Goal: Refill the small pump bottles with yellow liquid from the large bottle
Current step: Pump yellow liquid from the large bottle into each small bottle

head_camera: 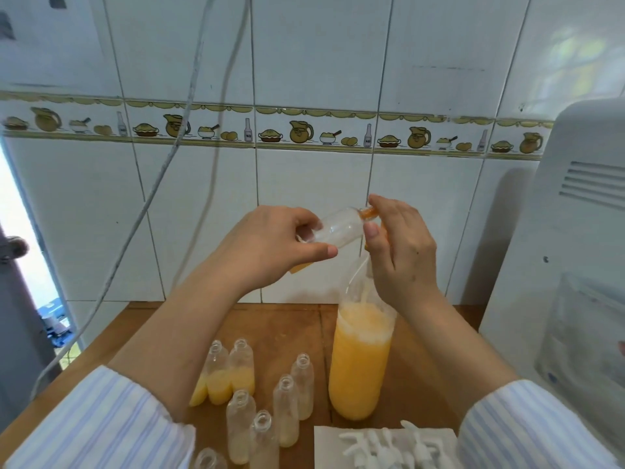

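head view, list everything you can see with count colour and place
large bottle: one, clear, nearly full of yellow liquid, on the table right of centre
small bottle in hand: one, clear, tilted above the large bottle, orange piece at its neck
small bottles on the table: about nine, open, clear; three at the left hold yellow liquid, the rest look almost empty
pump tops: several, white, on a white paper sheet at the bottom edge
table: one, brown wood
white appliance: one, at the right
cables: two, grey, hanging on the tiled wall
left hand: grips the small bottle's base
right hand: pinches the orange piece
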